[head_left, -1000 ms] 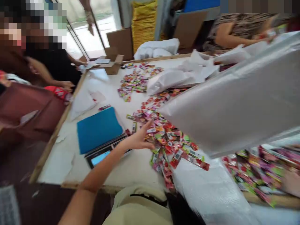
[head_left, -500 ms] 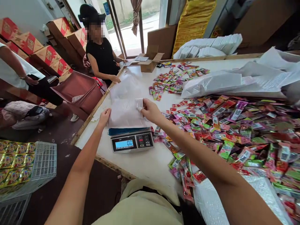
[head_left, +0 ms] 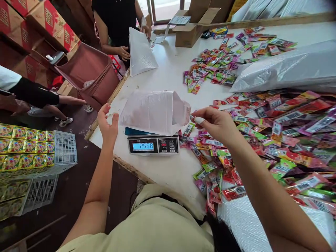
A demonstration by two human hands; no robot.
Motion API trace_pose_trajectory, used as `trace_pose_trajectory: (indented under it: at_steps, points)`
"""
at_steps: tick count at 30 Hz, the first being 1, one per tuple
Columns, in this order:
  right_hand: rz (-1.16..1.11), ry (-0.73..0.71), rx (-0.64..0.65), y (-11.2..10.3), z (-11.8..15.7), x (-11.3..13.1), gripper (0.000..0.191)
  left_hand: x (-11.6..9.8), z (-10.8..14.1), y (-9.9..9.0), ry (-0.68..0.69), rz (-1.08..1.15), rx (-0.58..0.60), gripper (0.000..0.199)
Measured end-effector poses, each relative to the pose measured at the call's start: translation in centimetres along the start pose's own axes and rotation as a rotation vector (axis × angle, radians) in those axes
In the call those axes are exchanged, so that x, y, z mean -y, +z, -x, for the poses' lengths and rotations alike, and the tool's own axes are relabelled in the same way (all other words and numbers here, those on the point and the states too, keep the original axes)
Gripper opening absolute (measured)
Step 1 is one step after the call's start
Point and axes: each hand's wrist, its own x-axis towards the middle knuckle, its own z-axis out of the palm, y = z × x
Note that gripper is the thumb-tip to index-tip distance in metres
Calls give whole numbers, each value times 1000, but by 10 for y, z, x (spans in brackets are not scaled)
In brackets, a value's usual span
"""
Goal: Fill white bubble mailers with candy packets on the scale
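Observation:
A white padded bag (head_left: 154, 112) lies on the digital scale (head_left: 153, 144), whose lit display reads 256.8. To the left of the bag, my left hand (head_left: 108, 122) is raised with thumb and fingers apart, holding nothing. On the bag's right, my right hand (head_left: 214, 122) has its thumb and index fingertips near each other beside the bag's open end; whether something small is between them is hard to make out. Many colourful snack packets (head_left: 283, 140) are heaped on the table to the right of my right hand.
Across the white table (head_left: 162, 171), a person in black (head_left: 115, 21) holds another white bag (head_left: 141, 52). An open cardboard box (head_left: 187, 33) stands at the back. Crates of yellow packs (head_left: 64, 147) are at the left, and a large plastic-wrapped bundle (head_left: 286, 66) lies right.
Both hands have let go of the bag and moved apart. The display went from 0.0 to 256.8. The other person now holds up a white bag, and the view has tilted down.

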Motion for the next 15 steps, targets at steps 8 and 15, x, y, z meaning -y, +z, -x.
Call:
trace_pose_trajectory:
  at_steps: [8, 15]
  points:
    - [61, -192, 140, 47, -36, 1, 38, -11, 1, 6, 2, -6, 37, 66]
    - [203, -444, 204, 102, -80, 2, 46, -21, 2, 17, 22, 9, 71, 66]
